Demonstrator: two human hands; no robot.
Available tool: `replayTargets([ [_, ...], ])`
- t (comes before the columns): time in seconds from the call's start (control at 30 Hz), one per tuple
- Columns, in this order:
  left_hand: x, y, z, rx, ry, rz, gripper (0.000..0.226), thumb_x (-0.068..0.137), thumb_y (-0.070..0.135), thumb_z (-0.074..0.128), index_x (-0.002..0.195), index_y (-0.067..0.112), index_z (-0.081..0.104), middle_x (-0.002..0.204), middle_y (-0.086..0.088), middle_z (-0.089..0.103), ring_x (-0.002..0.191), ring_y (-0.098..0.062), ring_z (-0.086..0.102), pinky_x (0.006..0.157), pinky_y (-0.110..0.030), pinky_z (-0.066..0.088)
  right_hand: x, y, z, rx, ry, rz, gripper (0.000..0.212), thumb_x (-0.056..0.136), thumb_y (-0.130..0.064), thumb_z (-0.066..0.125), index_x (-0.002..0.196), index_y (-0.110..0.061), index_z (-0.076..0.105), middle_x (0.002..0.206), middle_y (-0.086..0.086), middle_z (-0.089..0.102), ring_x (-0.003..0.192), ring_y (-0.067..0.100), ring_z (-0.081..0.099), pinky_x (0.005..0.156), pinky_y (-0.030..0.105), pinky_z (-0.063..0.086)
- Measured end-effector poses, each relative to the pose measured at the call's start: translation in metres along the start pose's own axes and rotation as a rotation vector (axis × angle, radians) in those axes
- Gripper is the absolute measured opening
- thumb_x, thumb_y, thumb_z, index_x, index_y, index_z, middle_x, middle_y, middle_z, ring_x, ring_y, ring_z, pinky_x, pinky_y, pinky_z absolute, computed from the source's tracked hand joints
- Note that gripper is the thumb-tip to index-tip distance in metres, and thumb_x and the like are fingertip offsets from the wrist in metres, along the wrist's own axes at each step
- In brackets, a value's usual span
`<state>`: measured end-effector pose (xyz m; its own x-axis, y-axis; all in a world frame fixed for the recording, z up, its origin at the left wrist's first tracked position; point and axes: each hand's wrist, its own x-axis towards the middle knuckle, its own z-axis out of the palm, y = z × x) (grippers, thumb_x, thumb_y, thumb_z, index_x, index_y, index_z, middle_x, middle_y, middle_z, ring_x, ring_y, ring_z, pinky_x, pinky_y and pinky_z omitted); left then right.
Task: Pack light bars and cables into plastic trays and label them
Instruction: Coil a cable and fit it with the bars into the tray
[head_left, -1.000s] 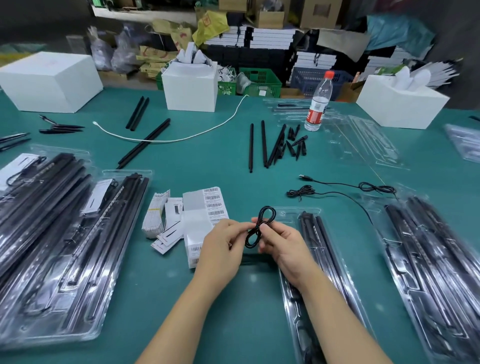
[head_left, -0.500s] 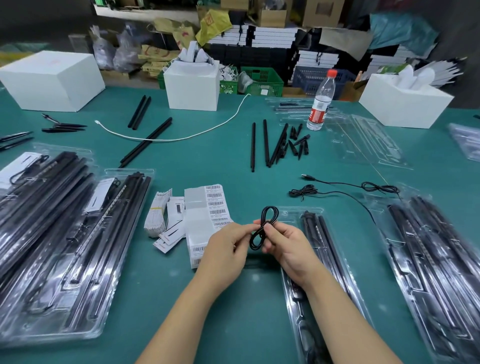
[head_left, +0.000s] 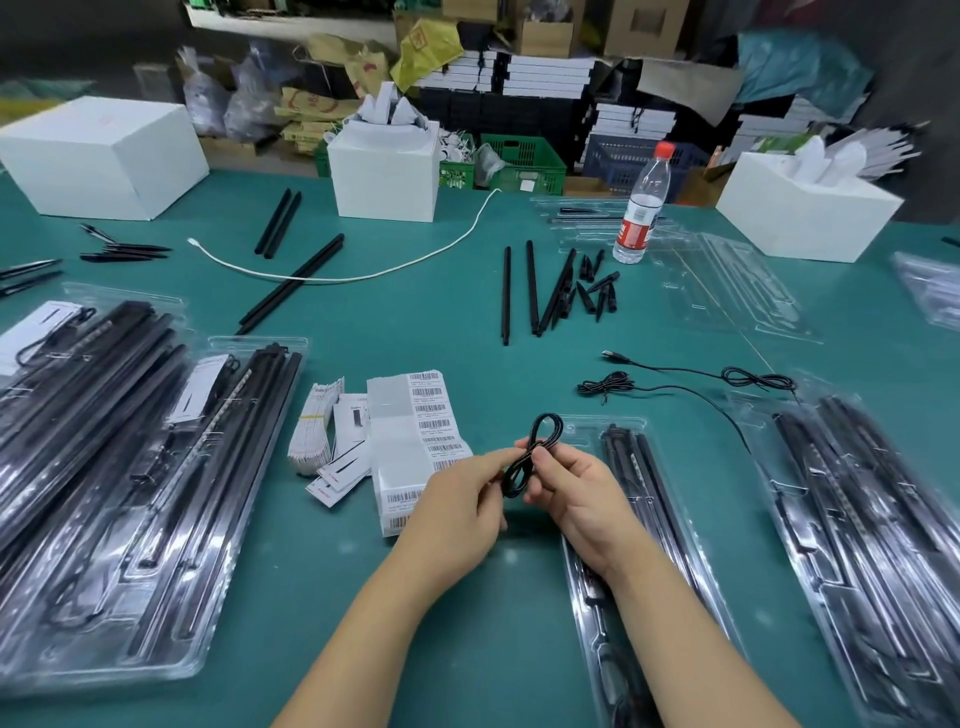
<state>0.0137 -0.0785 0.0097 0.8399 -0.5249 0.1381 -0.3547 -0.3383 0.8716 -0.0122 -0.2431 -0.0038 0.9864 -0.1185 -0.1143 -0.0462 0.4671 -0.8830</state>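
left hand (head_left: 457, 506): fingers pinch coiled black cable (head_left: 531, 455) | right hand (head_left: 582, 493): fingers curled round same cable | cable: held above tabletop (head_left: 467, 322), beside open plastic tray (head_left: 618, 467)

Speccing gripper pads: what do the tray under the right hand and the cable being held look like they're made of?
Tray: clear thin moulded plastic, glossy; table shows through, glare on ribs. Cable: black flexible jacket, probably rubber or PVC, matte; bends in tight loops, pinched by left hand and right hand.
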Motion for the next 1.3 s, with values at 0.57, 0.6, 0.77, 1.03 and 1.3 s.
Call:
replayTargets([
  [0.57,0.002,-0.003,-0.030,-0.782,0.237,-0.360,0.008,0.089,0.003,0.070,0.087,0.009,0.076,0.080,-0.008,0.069,0.066,-0.017,0.064,0.050,-0.025,0.050,0.000,0.000,0.002,-0.023,0.001,0.016,0.022,0.085,-0.018,0.063,0.101,-0.003,0.068,0.093,0.017,0.074,0.056,0.013,0.065,0.065,0.029,0.059],
  [0.6,0.003,-0.003,-0.025,-0.728,0.261,-0.358,0.008,0.090,0.006,0.070,0.088,0.011,0.076,0.079,-0.007,0.071,0.070,-0.017,0.067,0.052,-0.025,0.052,0.000,0.000,0.001,-0.037,-0.007,0.021,0.022,0.085,-0.018,0.064,0.100,-0.004,0.070,0.093,0.017,0.074,0.056,0.014,0.065,0.065,0.029,0.059],
  [0.77,0.007,0.002,-0.009,-0.419,0.309,-0.286,0.018,0.091,0.016,0.069,0.081,0.029,0.076,0.074,0.002,0.073,0.064,-0.012,0.068,0.060,-0.029,0.059,-0.003,0.001,0.002,-0.145,-0.067,0.046,0.021,0.083,-0.020,0.068,0.097,-0.008,0.078,0.095,0.018,0.072,0.059,0.016,0.064,0.068,0.032,0.058],
  [1.03,0.008,0.001,-0.007,-0.261,0.267,-0.208,0.017,0.090,0.018,0.070,0.079,0.031,0.073,0.075,0.009,0.072,0.073,-0.013,0.068,0.065,-0.020,0.054,-0.003,0.001,0.001,-0.155,-0.023,0.040,0.023,0.082,-0.016,0.070,0.095,0.001,0.076,0.082,0.023,0.058,0.059,0.016,0.059,0.067,0.030,0.054],
  [1.3,0.008,0.005,-0.008,-0.297,0.182,-0.228,0.021,0.089,0.013,0.071,0.075,0.029,0.072,0.075,0.006,0.072,0.072,-0.011,0.067,0.060,-0.016,0.053,-0.002,0.000,0.001,-0.110,-0.074,0.037,0.023,0.082,-0.014,0.067,0.100,-0.008,0.079,0.072,0.007,0.062,0.057,0.008,0.054,0.063,0.024,0.053],
])
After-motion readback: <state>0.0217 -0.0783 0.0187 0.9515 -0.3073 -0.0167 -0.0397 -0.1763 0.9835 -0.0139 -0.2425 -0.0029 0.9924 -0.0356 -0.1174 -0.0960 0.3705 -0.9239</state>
